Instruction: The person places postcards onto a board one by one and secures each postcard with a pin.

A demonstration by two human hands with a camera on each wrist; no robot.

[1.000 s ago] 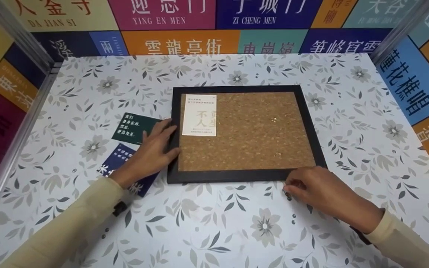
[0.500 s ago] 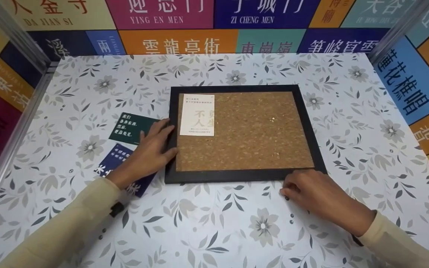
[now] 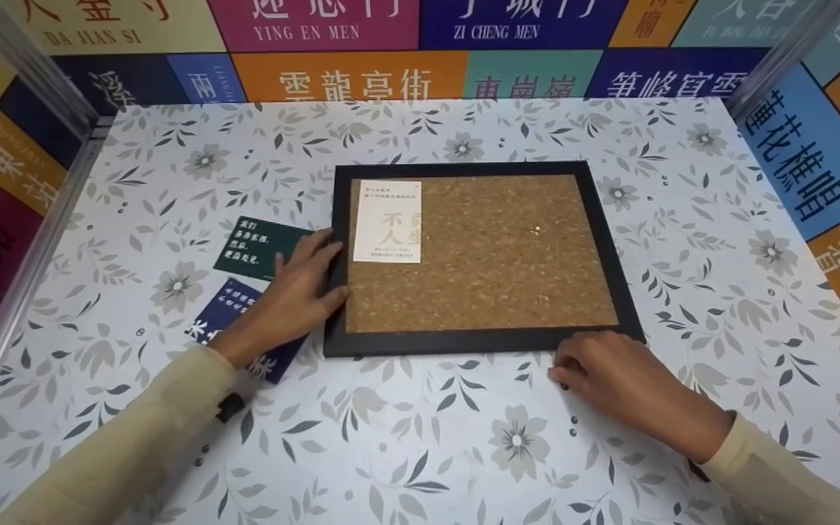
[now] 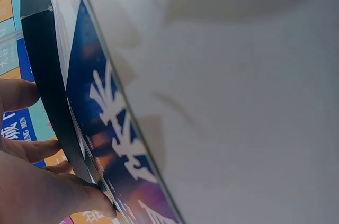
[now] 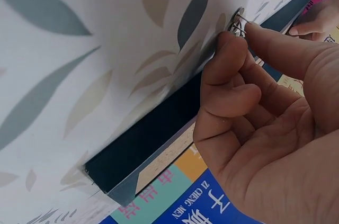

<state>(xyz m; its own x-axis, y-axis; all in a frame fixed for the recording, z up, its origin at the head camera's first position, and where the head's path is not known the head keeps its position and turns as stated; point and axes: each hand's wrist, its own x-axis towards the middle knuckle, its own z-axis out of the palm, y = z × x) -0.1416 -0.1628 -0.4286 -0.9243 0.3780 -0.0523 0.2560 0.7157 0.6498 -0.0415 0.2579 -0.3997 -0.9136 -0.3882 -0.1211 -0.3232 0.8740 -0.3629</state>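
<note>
Right wrist: right hand (image 5: 270,128) pinches metal tacks (image 5: 237,18); head: indistinct.

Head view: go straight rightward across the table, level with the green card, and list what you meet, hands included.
Green card, left hand, frame's left bar, white card, bare cork, frame's right bar.
</note>
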